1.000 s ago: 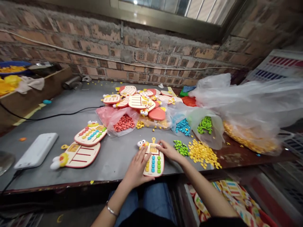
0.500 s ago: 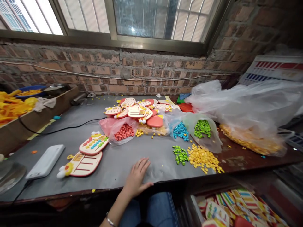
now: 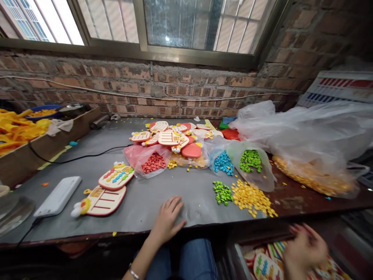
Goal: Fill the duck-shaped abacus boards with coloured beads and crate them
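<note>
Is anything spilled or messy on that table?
Yes. Yellow buttons and green buttons lie in loose heaps on the table, outside their bags. Tiny yellow bits are scattered farther back too.

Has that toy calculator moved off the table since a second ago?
Yes. It no longer lies by the green buttons; only the left hand rests there.

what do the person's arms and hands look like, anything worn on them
Both hands are bare, no gloves. The left hand has a thin silver bracelet at the wrist and no sleeve on the visible forearm. The right hand is motion-blurred; no ring or sleeve can be made out.
</note>
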A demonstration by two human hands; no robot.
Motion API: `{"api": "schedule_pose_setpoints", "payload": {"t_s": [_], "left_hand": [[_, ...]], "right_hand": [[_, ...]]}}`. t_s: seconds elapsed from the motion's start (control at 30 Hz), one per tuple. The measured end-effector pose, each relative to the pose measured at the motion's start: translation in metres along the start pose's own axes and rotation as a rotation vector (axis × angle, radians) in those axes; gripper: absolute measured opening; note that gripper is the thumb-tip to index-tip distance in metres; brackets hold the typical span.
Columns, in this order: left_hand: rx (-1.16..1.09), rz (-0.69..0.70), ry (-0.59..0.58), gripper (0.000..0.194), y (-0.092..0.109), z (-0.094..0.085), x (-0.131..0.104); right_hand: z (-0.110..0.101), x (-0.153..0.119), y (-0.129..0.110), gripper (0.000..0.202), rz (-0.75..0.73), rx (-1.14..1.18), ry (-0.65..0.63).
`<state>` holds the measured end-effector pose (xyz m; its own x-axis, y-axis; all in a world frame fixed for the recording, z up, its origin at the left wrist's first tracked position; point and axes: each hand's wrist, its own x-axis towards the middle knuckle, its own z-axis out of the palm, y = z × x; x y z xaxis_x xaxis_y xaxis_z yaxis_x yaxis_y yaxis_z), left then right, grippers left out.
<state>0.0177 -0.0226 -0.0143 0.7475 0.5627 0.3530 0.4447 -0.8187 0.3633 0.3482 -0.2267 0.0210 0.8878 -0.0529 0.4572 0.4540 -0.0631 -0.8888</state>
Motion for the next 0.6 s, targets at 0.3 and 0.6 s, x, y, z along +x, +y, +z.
{"api": "schedule_pose_setpoints", "payload": {"t_s": [0.3,0.6], "left_hand": [[0.009,-0.014,0.011,0.040,0.000,-0.001,-0.001],[0.006,-0.028,0.081,0.036,-0.001,-0.001,-0.001]], "right_hand": [[0.296,-0.055,-0.100,0.030,-0.793,-0.462,-1.150],[0.336,-0.054,-0.104,0.029,-0.911,-0.660,-1.102]]}}
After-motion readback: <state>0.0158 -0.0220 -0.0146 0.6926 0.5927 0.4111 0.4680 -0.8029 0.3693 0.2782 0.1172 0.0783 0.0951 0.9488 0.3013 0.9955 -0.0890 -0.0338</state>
